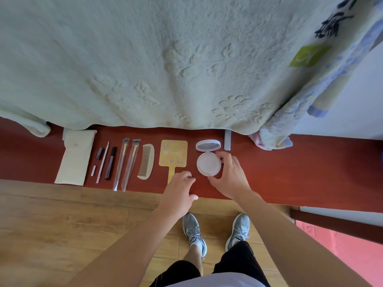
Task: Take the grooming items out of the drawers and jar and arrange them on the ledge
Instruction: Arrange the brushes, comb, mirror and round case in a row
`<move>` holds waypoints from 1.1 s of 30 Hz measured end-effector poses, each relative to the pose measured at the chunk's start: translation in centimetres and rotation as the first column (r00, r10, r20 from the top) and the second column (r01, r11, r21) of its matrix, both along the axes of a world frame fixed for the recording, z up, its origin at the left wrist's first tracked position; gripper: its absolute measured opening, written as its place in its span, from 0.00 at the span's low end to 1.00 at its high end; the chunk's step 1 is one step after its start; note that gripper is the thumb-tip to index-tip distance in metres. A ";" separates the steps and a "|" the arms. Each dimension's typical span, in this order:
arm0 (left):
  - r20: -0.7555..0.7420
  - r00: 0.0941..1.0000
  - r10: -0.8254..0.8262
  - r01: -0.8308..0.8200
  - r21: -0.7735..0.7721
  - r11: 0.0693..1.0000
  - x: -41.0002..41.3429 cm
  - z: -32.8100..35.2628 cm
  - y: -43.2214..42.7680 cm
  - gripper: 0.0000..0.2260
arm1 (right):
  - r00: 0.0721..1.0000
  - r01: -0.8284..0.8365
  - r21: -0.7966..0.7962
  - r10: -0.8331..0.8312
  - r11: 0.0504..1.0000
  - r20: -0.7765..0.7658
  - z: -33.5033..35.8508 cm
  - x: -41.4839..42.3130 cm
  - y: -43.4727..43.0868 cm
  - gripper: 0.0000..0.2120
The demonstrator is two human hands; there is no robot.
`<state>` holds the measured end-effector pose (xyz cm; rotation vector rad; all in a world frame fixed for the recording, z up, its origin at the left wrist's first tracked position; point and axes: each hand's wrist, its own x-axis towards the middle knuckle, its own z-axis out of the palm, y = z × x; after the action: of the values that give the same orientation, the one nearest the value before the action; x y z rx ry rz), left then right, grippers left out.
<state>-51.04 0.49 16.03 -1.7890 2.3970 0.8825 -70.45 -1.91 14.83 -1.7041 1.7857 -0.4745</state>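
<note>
Grooming items lie in a row on the red-brown ledge (310,172). From the left: a white pouch (74,160), small dark tubes (110,165), two wrapped brushes (126,164), a comb (146,161), a yellow hand mirror (173,155) and an open white compact (208,162) with its lid tipped up. My right hand (230,177) grips the compact's base, fingers and thumb curled round its right and near rim. My left hand (179,190) rests on the ledge's front edge over the mirror's handle, fingers loosely curled; the frame does not show whether it holds the handle.
A pale green blanket (165,59) hangs over the bed behind the ledge. A patterned cloth (277,131) droops onto the ledge at the right. A small grey bar (227,139) lies behind the compact. Wooden floor (51,224) and my shoes are below.
</note>
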 end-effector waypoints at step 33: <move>0.006 1.000 0.014 -0.014 -0.003 1.000 -0.1 0.0 0.2 0.27 | 0.997 0.027 -0.012 -0.028 1.000 -0.077 0.0 1.7 0.1 0.32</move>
<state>-51.15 0.67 16.02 -1.8086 2.3867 0.8743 -68.80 -1.82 14.87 -1.7284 1.8667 -0.4370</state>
